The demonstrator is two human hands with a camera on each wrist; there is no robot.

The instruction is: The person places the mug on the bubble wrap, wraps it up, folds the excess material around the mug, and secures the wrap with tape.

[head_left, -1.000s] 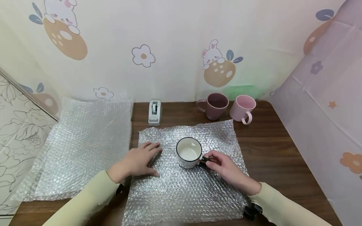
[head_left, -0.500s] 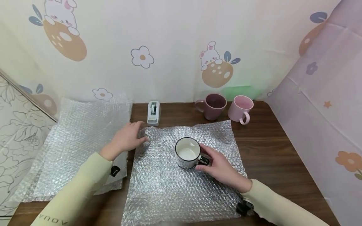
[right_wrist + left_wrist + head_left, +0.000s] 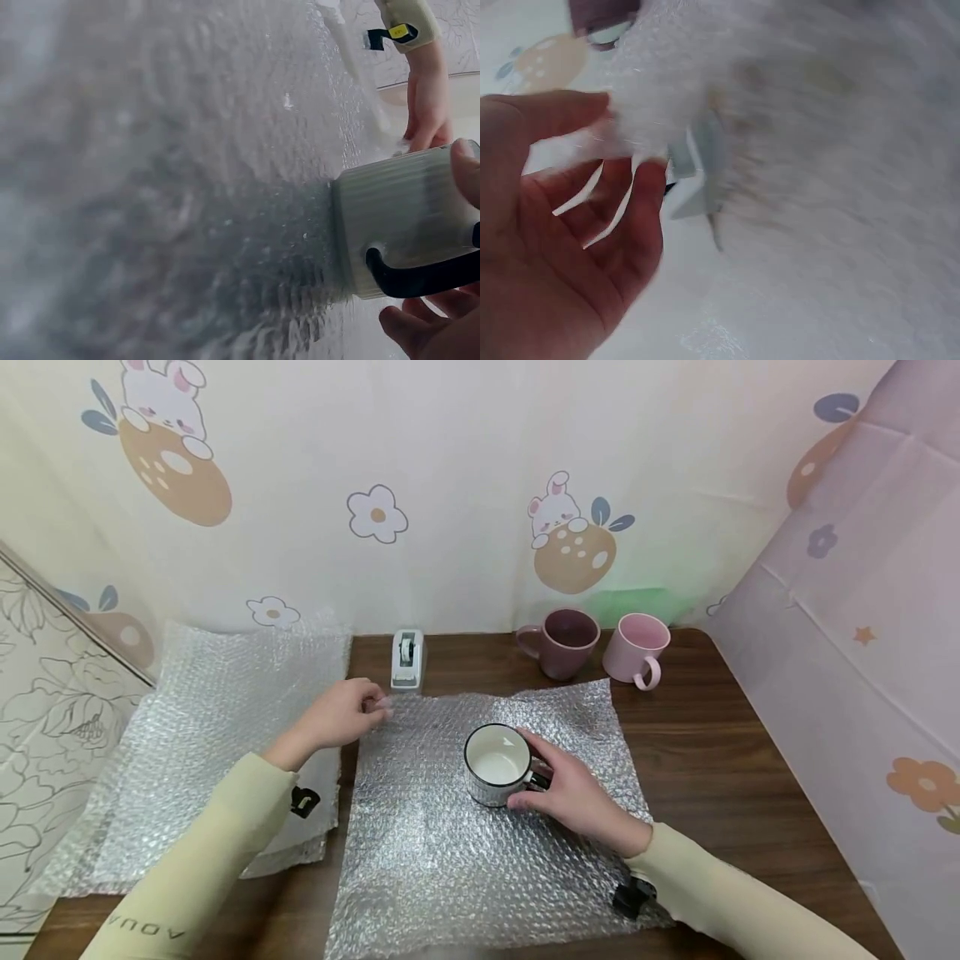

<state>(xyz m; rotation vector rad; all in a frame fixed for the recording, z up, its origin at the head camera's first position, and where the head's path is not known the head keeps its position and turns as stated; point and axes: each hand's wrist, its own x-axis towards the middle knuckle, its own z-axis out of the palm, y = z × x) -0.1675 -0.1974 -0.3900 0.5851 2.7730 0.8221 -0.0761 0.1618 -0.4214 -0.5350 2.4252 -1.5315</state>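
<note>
A white enamel-style mug with a black rim and black handle [image 3: 497, 760] stands upright on a sheet of bubble wrap [image 3: 435, 877]. My right hand [image 3: 573, 797] holds the mug from its handle side, thumb and fingers spread around the wall; in the right wrist view the mug [image 3: 405, 217] shows fine vertical ribs. At the sheet's far left corner, my left hand [image 3: 345, 714] pinches the bubble wrap. In the left wrist view, thumb and fingertips of the left hand [image 3: 577, 247] meet on the film [image 3: 660, 82], which is lifted and blurred.
Behind the sheet's left corner stands a white tape dispenser [image 3: 407, 660]. A dark mauve mug [image 3: 566, 647] and a pink mug [image 3: 636, 647] stand at the back right. More bubble wrap [image 3: 225, 735] lies at the left. A printed curtain [image 3: 450, 527] hangs behind the wooden table [image 3: 720, 777].
My left hand has moved from the sheet's left side to its far left corner and pinched it. My right hand has shifted from the mug's handle to around its wall.
</note>
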